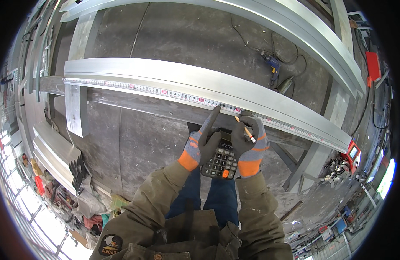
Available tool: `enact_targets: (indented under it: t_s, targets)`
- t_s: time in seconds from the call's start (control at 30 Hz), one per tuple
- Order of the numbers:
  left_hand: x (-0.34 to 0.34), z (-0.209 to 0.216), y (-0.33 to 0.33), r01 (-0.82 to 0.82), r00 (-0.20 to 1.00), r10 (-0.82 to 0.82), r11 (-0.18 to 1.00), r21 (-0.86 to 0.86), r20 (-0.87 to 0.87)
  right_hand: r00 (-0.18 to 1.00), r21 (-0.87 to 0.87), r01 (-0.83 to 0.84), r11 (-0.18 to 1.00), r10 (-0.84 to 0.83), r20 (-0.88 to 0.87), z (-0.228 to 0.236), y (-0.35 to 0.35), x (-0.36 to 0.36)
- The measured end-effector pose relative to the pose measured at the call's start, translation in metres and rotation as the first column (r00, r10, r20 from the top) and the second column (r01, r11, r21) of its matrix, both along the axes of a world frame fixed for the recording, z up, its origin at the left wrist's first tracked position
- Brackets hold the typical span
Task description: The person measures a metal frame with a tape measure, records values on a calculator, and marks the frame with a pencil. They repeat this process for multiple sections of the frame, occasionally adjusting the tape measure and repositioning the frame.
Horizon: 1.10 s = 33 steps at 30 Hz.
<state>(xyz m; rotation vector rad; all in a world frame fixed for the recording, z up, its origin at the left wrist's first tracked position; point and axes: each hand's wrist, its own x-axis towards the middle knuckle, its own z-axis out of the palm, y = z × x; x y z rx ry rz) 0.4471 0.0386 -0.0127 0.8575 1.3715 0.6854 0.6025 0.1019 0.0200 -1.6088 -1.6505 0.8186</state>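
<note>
A silver aluminium profile (174, 73) lies crosswise in front of me, with a measuring tape's blade (165, 92) stretched along its near edge. The blade runs right to a red tape measure case (352, 154) with a small screen. My gloved left hand (203, 142) is around the left side of a black calculator (221, 161), its thumb over the upper part. Its index finger stretches up to the blade; the other fingers are hidden. My gloved right hand (247, 136) grips a pencil (247, 130), tip toward the blade, beside the calculator's upper right.
Metal crossbeams (76, 110) support the profile, and another long profile (269, 17) lies beyond it. A blue power drill (273, 68) with a cord rests on the floor. Stacked profiles (57, 149) and a heap of cloths and scraps (87, 208) are at left.
</note>
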Motion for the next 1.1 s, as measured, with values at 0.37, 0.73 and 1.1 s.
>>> enact_targets:
  t_s: [0.37,0.73,1.1]
  targets:
    - [-0.001,0.012,0.004,-0.008,0.999,0.008,1.000,-0.003,0.050,0.997,0.065,-0.068,0.996,0.065,0.047,-0.005,0.000,0.000]
    - [0.002,0.004,0.002,-0.041,0.999,0.040,0.998,0.041,0.026,0.999,0.038,-0.047,0.998,0.047,0.007,-0.005,0.000,-0.004]
    - [0.005,0.000,-0.001,-0.089,0.996,0.088,0.993,0.077,0.010,0.996,0.060,-0.063,0.996,0.059,0.069,0.000,0.002,-0.004]
